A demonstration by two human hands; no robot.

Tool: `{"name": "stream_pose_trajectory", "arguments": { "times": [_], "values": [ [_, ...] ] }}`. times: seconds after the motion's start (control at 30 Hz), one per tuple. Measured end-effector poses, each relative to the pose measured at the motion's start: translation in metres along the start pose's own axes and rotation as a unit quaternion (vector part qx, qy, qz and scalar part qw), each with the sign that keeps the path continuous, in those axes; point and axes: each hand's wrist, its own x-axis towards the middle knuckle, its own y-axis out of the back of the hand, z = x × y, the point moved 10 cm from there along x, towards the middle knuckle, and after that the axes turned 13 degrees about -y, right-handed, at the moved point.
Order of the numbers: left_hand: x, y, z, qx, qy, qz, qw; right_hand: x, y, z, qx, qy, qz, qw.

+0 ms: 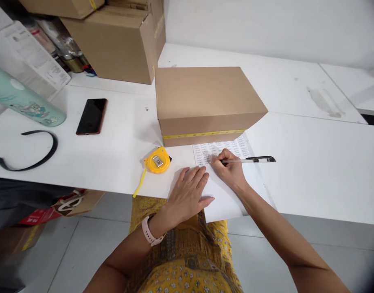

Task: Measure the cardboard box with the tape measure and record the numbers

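My right hand point(231, 169) is closed around a pen point(250, 160) with a clear barrel and black cap, its tip end down at the paper. The white sheet point(226, 199) carries rows of handwriting across its upper part, and its top edge goes under a cardboard box point(205, 93). Fingers stretched out, my left hand point(189, 189) lies flat over the sheet's left edge. Just left of it is a yellow tape measure point(158, 160) with a short length of blade pulled out. A yellow strip runs along the box's lower front.
On the left lie a phone point(92, 116), a black curved band point(52, 148) and a mint green bottle point(28, 97). More cardboard boxes point(113, 44) stand at the back left, beside a leaning printed sheet point(37, 55). A paper bag point(79, 202) sits below the table edge.
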Motion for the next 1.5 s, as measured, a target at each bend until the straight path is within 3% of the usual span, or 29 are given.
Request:
{"name": "stream_pose_trajectory", "arguments": {
  "times": [1.5],
  "values": [
    [-0.0005,0.0003,0.0004,0.006,0.0,-0.004,1.0,0.0014,0.0038,-0.0025,-0.011,0.006,0.003,1.0]
  ]
}}
